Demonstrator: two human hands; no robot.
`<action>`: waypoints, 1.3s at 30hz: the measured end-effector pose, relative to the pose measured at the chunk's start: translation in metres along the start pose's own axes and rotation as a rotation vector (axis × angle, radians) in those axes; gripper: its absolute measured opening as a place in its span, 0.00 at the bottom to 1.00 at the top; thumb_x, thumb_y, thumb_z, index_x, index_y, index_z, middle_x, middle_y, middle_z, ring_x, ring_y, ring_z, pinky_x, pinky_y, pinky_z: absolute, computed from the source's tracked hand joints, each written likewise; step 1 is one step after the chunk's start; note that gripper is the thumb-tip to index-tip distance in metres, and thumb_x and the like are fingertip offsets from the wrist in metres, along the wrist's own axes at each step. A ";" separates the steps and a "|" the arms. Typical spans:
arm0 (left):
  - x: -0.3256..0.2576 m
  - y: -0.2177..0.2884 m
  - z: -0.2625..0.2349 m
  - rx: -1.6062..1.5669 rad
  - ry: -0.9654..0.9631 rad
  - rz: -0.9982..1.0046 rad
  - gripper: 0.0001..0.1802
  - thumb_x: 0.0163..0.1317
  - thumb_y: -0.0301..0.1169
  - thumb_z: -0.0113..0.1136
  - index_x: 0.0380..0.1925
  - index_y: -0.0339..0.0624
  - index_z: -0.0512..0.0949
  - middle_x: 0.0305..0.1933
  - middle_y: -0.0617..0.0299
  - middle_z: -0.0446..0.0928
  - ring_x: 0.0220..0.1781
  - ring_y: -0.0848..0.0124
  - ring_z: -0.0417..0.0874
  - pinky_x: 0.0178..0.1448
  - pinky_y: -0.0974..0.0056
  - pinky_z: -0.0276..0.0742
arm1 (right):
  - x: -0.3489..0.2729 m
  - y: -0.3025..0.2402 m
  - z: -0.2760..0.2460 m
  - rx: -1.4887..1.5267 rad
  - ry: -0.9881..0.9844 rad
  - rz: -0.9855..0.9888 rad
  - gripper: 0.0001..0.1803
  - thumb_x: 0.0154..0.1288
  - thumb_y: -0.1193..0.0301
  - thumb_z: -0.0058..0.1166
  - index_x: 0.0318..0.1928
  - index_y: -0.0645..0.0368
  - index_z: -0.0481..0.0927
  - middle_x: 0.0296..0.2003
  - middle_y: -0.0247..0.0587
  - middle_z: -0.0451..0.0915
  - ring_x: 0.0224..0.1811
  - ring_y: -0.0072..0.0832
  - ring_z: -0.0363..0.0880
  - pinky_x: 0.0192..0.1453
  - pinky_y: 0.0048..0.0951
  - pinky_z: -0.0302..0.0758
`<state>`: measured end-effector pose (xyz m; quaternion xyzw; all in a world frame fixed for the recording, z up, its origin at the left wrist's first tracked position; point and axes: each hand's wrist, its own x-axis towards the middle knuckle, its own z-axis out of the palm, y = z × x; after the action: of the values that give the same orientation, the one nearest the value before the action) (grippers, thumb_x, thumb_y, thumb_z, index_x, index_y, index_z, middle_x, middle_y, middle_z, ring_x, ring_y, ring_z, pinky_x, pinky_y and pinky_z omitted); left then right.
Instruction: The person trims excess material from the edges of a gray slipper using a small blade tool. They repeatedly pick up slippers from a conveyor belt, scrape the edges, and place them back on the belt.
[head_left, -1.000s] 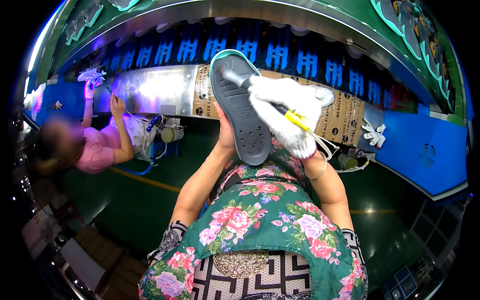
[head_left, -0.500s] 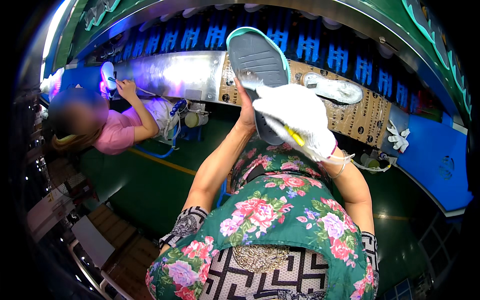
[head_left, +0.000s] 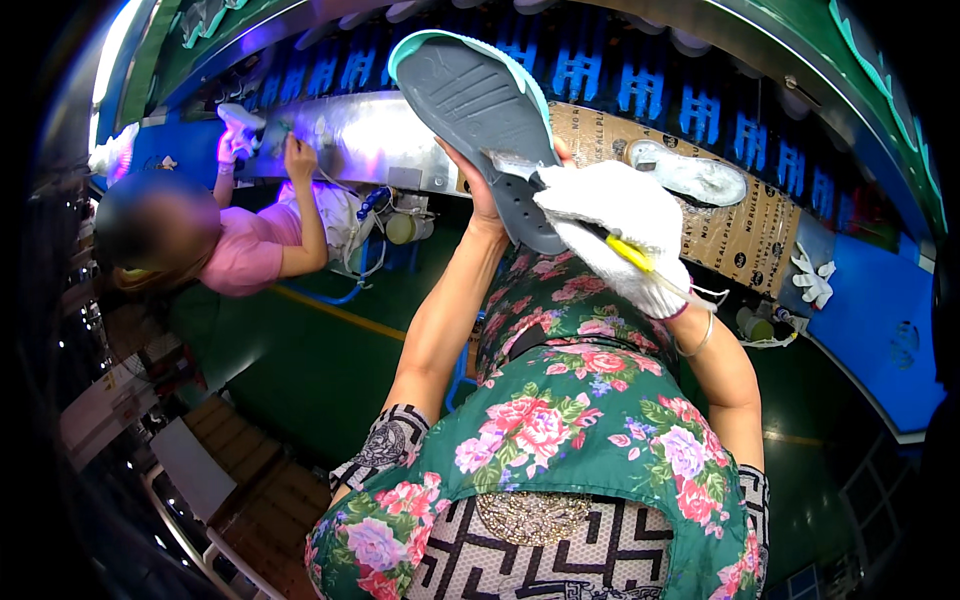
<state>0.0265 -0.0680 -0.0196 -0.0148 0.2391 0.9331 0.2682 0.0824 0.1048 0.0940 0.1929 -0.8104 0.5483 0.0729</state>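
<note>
A dark grey shoe sole (head_left: 465,105) with a turquoise rim is held up in front of me, its long inner face turned to me and its heel end nearest. My bare left hand (head_left: 480,192) grips it from beneath, with fingertips showing past its right edge. In a white knit glove, my right hand (head_left: 625,215) closes around a brush (head_left: 515,165) whose pale bristles lie against the middle of the sole. Its grip is mostly hidden by the glove. A yellow piece (head_left: 630,253) with a thin tube sticks out of the glove near the wrist.
A whitish shoe upper (head_left: 690,175) lies on brown cardboard (head_left: 735,235) over the metal bench. A spare white glove (head_left: 812,275) lies by the blue board (head_left: 875,330). Blue racks (head_left: 640,90) line the back. A co-worker (head_left: 255,225) in pink sits at left, handling a pale shoe.
The sole has shifted left and tilted further that way, carried by my left hand. My gloved hand and brush have moved slightly right and down. At left, the co-worker's hands have moved.
</note>
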 end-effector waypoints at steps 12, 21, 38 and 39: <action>0.015 0.018 -0.001 -0.267 -0.207 0.098 0.66 0.44 0.89 0.33 0.52 0.34 0.74 0.46 0.46 0.78 0.46 0.54 0.82 0.49 0.48 0.83 | -0.006 -0.011 0.014 -0.236 -0.177 -0.196 0.17 0.54 0.74 0.68 0.46 0.49 0.88 0.44 0.37 0.87 0.43 0.39 0.85 0.47 0.35 0.80; 0.021 0.028 -0.013 -0.180 -0.193 0.078 0.66 0.42 0.91 0.28 0.48 0.34 0.76 0.38 0.50 0.79 0.42 0.56 0.81 0.46 0.51 0.82 | -0.007 -0.014 0.010 0.088 -0.157 -0.101 0.15 0.55 0.76 0.67 0.44 0.53 0.88 0.44 0.40 0.88 0.40 0.38 0.86 0.45 0.32 0.81; 0.038 0.043 -0.019 0.287 -0.211 -0.163 0.63 0.50 0.85 0.37 0.68 0.40 0.67 0.47 0.41 0.82 0.41 0.50 0.89 0.42 0.51 0.92 | -0.009 -0.007 0.013 -0.246 -0.199 -0.122 0.16 0.54 0.76 0.68 0.46 0.51 0.86 0.44 0.39 0.87 0.41 0.38 0.85 0.46 0.35 0.81; 0.037 0.043 -0.015 0.289 -0.183 -0.195 0.63 0.50 0.85 0.37 0.68 0.40 0.67 0.47 0.41 0.82 0.41 0.50 0.89 0.42 0.50 0.92 | -0.014 -0.004 0.018 -0.227 -0.232 -0.129 0.20 0.53 0.76 0.67 0.48 0.49 0.85 0.44 0.38 0.86 0.41 0.39 0.85 0.46 0.36 0.80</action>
<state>-0.0288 -0.0887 -0.0195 0.0857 0.3428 0.8561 0.3773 0.0989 0.0901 0.0855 0.2974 -0.8559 0.4216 0.0351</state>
